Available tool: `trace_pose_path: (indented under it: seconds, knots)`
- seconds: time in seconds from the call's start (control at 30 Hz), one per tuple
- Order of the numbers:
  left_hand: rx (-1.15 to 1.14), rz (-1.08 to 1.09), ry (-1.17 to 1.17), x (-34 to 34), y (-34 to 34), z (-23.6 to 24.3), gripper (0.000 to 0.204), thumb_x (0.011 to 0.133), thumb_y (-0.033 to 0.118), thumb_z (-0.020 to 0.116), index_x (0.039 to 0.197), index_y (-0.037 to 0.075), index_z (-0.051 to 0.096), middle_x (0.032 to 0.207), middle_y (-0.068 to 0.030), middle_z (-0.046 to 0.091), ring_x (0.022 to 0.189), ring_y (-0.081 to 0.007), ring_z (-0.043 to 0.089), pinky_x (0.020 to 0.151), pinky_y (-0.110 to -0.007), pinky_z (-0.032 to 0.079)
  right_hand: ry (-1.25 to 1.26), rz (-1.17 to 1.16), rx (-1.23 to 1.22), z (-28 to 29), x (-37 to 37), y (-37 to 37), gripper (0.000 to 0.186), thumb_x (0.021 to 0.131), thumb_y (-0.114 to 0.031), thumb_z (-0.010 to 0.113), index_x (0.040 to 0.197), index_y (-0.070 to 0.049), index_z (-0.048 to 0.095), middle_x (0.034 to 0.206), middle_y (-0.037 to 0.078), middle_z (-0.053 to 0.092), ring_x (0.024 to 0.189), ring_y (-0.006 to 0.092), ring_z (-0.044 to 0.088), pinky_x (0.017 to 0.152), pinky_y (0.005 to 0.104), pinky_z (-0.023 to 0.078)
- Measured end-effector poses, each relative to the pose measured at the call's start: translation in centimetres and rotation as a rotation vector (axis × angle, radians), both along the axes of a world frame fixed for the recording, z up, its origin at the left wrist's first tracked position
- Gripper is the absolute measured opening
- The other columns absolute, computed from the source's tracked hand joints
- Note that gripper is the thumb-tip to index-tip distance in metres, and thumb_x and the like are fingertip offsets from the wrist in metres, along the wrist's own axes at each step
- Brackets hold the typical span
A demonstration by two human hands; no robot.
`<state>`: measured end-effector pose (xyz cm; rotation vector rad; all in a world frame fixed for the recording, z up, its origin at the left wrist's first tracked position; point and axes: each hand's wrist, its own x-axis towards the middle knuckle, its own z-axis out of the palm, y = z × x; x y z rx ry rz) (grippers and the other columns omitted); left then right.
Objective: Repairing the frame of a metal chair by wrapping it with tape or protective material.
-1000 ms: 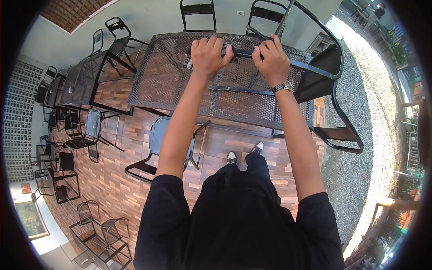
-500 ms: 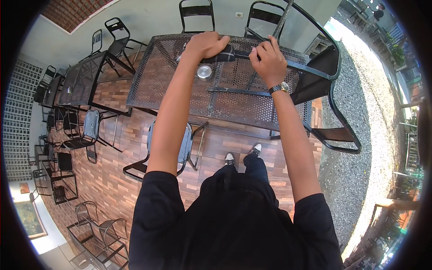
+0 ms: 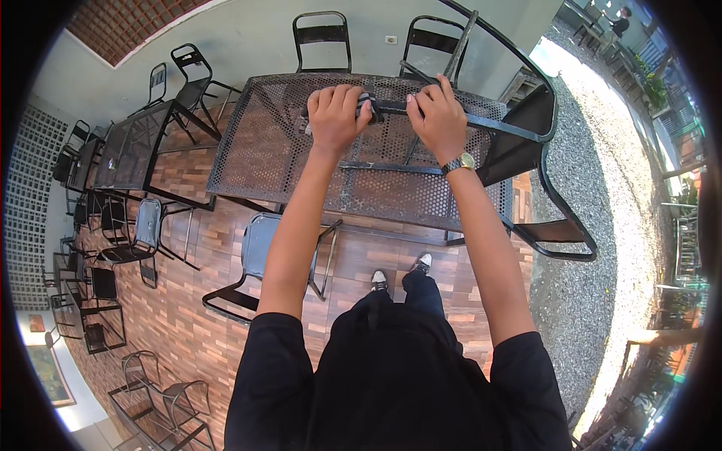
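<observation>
A black metal chair (image 3: 517,135) lies tipped over on a perforated metal table (image 3: 252,161), its back hanging past the right end. My left hand (image 3: 335,120) is closed around a dark checked cloth (image 3: 370,107), wrapped over the end part of one of the chair's straight legs. Some of the cloth is hidden under my fingers. To the right of it, my right hand (image 3: 440,124), with a watch on the wrist, grips the same leg, thumb on the near side. Another chair leg (image 3: 391,168) rests across the tabletop nearer to me.
A chair with a grey-blue seat (image 3: 259,242) stands at the table's near side, by my left forearm. Two black chairs (image 3: 322,36) stand against the wall behind. Another mesh table (image 3: 135,146) is at left. Gravel (image 3: 579,188) borders the tiled floor at right.
My left hand has turned over on the cloth, knuckles now facing away from me. The round silver tin on the table is now hidden. My right hand keeps its grip; the view has tilted slightly.
</observation>
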<state>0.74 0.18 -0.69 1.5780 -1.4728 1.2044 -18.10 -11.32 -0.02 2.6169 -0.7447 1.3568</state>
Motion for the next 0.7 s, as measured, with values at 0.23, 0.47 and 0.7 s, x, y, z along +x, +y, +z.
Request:
trace_pose_path:
  seconds: [0.23,0.47,0.7]
  knots:
    - [0.435,0.095,0.242,0.1,-0.6,2.8,0.039,0.088,0.041,0.063,0.069,0.007,0.067,0.069,-0.0142,0.067,0.066,-0.0326,0.067,0.065,-0.047,0.051,-0.002,-0.017,-0.106,0.0,0.7,0.1,0.035,0.097,-0.032,0.066,0.078,-0.004,0.074,0.101,0.009,0.069,0.126,0.0394,0.058,0.108,0.0534,0.043]
    - [0.945,0.105,0.541,1.8,-1.8,6.9,0.067,0.096,0.055,0.046,0.087,-0.003,0.078,0.094,-0.0287,0.074,0.091,-0.0445,0.073,0.087,-0.052,0.057,0.216,0.17,-0.098,0.7,1.6,-0.9,0.038,0.099,-0.034,0.062,0.073,-0.007,0.071,0.085,0.008,0.071,0.09,0.0255,0.066,0.093,0.0417,0.049]
    - [0.843,0.041,0.515,1.5,-1.1,5.9,0.053,0.093,0.05,0.05,0.089,0.006,0.08,0.088,-0.0254,0.074,0.085,-0.043,0.072,0.082,-0.052,0.058,0.157,0.23,-0.241,0.6,1.1,-1.4,0.028,0.097,-0.03,0.065,0.078,-0.01,0.068,0.079,0.004,0.068,0.076,0.0233,0.064,0.085,0.0386,0.05]
